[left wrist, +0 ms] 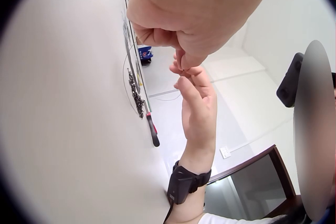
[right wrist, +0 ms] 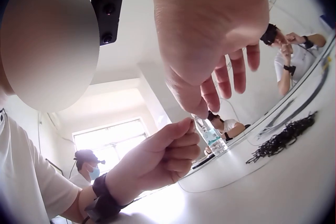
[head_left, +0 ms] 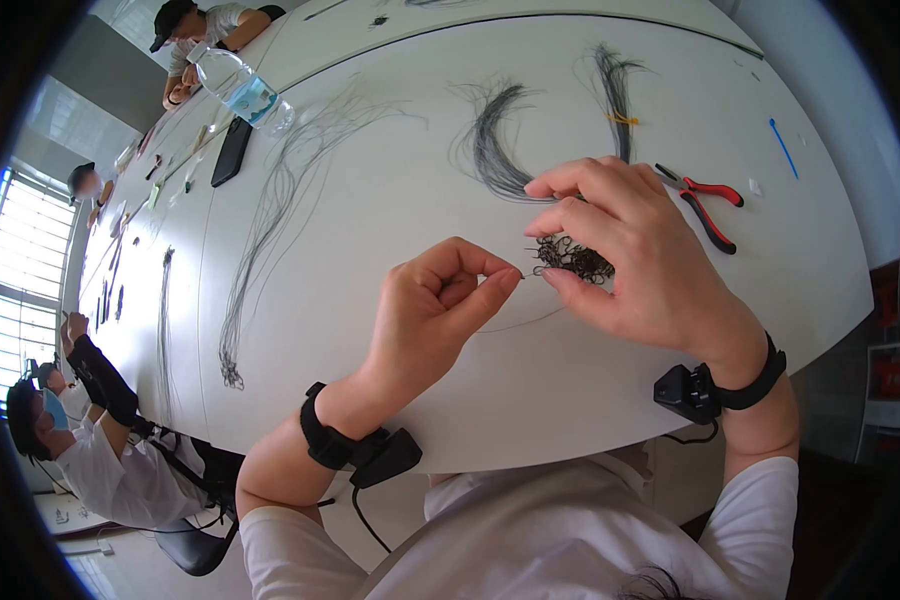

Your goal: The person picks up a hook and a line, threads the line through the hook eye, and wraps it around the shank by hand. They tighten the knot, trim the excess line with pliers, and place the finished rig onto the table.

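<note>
My left hand [head_left: 425, 300] pinches a thin dark wire-like strand [head_left: 532, 273] between thumb and forefinger; a small curl shows at its end. A long fine tail curves off below over the table. Just right of those fingertips is my right hand [head_left: 660, 260], fingers spread and loosely bent, its thumb tip close to the curl. Beneath the right hand, partly hidden by it, a pile of small dark twisted loops [head_left: 577, 258] lies on the white table [head_left: 390, 200]. The right wrist view shows this pile [right wrist: 283, 137] lying apart from both hands.
Red-handled pliers [head_left: 710, 205] lie right of my right hand. Bundles of dark strands [head_left: 495, 140] spread across the table, one bundle with a yellow tie [head_left: 622, 119]. Farther left are a water bottle [head_left: 245, 92], a black phone [head_left: 232, 152] and other people [head_left: 205, 30].
</note>
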Demonstrator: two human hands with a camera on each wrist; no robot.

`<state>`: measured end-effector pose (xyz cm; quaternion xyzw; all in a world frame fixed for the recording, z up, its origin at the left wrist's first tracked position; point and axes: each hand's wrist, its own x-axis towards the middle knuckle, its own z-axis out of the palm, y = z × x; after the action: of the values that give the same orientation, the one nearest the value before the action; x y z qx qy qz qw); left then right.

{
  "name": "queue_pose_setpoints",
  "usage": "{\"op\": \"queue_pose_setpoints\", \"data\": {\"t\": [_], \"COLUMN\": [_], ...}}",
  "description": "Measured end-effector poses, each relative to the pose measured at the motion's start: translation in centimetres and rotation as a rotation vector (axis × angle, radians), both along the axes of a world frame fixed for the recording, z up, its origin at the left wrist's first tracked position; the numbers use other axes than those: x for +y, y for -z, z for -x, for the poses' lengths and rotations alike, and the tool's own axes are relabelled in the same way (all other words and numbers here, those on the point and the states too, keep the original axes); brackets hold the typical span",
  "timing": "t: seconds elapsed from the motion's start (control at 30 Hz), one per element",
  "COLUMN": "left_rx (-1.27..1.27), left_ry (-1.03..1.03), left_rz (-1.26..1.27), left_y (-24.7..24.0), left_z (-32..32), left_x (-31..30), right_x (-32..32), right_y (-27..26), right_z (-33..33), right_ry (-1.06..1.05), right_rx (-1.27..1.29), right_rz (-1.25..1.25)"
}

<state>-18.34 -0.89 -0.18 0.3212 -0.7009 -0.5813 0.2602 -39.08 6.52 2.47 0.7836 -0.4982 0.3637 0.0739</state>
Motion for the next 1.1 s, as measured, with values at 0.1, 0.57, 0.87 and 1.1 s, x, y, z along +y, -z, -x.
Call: {"op": "queue_pose_setpoints", "data": {"t": [0.1, 0.57, 0.87, 1.1], "left_rx": [-0.007, 0.01, 0.014, 0.016], "left_ry": [-0.019, -0.035, 0.027, 0.042], "left_rz": [-0.005, -0.036, -0.088, -0.12], "left_y": [0.0, -0.3, -1.3, -1.2], "left_z": [0.0, 0.2, 0.1, 0.1], "left_x": [0.0, 0.5, 0.4, 0.3], "right_x": [0.6, 0.9, 1.0, 1.0], "right_y": [-0.7, 0.8, 0.2, 0.4], "right_z": [-0.4, -2.2, -1.6, -1.5], "right_ry": [0.026, 0.052, 0.042, 0.032], "right_rx": [0.018, -0.156, -0.106, -0.073], "right_rz": [-0.013, -0.187, -0.187, -0.17]}}
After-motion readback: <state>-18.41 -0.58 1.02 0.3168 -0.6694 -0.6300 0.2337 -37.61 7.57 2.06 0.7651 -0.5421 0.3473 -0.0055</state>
